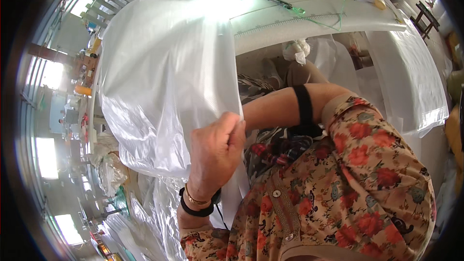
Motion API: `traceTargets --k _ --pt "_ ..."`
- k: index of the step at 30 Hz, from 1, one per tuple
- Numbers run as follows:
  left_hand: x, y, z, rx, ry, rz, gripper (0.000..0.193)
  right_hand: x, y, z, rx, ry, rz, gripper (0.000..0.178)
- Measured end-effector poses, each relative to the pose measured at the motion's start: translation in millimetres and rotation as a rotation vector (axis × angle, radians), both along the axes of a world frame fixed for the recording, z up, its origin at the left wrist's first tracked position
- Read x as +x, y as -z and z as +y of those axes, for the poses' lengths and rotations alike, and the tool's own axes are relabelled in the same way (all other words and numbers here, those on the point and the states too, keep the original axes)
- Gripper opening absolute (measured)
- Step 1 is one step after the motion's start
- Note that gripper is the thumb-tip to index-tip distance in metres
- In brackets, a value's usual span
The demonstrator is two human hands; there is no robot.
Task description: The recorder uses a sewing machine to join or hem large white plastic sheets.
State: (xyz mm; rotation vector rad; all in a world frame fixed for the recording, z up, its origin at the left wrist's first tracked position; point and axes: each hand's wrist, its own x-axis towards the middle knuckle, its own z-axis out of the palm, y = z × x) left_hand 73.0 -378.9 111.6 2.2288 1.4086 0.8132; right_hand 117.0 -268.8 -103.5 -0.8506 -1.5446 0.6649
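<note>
Shirt's (333, 188) L hand (216, 147) grips plastic (159, 82); bag (296, 50) contents unk.

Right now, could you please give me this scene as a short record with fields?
Left hand: closed on the sheet's right edge
Right hand: hidden; its forearm reaches behind that edge
Sheet: white, glossy, creased
Light: bright glare at the sheet's far end
Snips: on the table, right of the sheet

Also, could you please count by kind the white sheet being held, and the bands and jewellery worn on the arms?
Held white sheet: 1
Black bands: 2
Gold-coloured bracelet: 1
Total visible: 4
</note>
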Motion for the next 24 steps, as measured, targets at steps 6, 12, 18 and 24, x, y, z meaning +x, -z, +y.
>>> traceTargets --k 6,12,18,24 --pt "3 38 -1 -0.057 0.088 0.096 0.01 -29 27 29 -0.189 -0.563 0.066 0.034" --pt "-10 63 -10 -0.089 -0.002 -0.134 0.011 107 -84 61 -0.706 -0.421 -0.267 0.024" --pt "-12 54 -13 -0.284 -0.015 -0.481 0.013 130 -146 148 -0.545 -0.079 -0.282 0.036" --pt "-4 53 -9 -0.291 0.007 -0.56 0.015 120 -118 216 -0.029 0.316 -0.851 0.027"
